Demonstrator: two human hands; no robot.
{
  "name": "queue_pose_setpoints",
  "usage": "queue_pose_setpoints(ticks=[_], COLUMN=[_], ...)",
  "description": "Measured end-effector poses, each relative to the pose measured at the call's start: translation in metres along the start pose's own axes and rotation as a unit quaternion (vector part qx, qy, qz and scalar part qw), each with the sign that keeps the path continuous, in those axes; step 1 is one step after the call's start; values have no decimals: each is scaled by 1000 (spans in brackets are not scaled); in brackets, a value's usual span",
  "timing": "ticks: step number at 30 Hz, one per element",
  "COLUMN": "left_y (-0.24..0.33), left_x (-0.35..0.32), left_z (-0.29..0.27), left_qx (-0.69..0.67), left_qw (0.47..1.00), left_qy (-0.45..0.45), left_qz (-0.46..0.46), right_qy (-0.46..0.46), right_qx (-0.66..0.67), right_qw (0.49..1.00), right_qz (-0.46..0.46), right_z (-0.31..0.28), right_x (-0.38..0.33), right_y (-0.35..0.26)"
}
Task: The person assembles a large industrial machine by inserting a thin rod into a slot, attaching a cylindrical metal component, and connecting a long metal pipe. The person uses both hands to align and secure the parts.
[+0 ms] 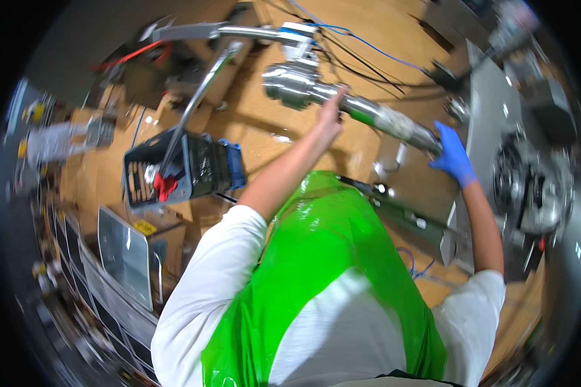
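A shiny steel pipe [361, 109] slants across the view in front of my green apron. Its left end joins a rounded metal fitting [290, 84] beneath a white block with cables. My bare left hand [331, 115] is closed around the pipe just right of that fitting. At the pipe's right end, my right hand [455, 153] in a blue glove grips it, thumb below and fingers above. Pale, whitish patches show on the pipe's surface between my hands. The far side of the pipe under my fingers is hidden.
A dark crate [203, 164] stands at left, a metal rod with a red knob [164, 186] leaning across it. Below it is a grey tub [124, 255]. Steel machinery [497, 116] lines the right. Cables [368, 61] trail over the wet tan floor. Another person [55, 143] is far left.
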State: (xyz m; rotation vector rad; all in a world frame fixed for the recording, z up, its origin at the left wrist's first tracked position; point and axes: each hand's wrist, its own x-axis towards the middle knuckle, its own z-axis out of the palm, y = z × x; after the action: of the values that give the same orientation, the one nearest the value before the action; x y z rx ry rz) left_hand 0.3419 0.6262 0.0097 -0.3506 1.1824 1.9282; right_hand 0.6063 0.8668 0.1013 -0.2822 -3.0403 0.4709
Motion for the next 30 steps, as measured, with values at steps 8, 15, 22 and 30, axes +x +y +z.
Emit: queue_pose_setpoints(ticks=[8,15,22,30], left_y=[39,18,38,59], left_x=[-96,-170,-253,-266], left_z=[-133,-445,-550,-595], left_qx=[52,-7,-47,-30], left_qw=[990,968,933,931], left_qy=[-97,248,350,356], left_qz=[-87,43,72,73], right_qy=[37,7,-257,-379], right_qx=[-9,248,198,192], right_qw=[998,960,925,878], right_qz=[-41,-132,-200,-219], right_z=[-27,65,159,249], right_x=[36,111,144,186], right_y=[-92,-255,-423,-482])
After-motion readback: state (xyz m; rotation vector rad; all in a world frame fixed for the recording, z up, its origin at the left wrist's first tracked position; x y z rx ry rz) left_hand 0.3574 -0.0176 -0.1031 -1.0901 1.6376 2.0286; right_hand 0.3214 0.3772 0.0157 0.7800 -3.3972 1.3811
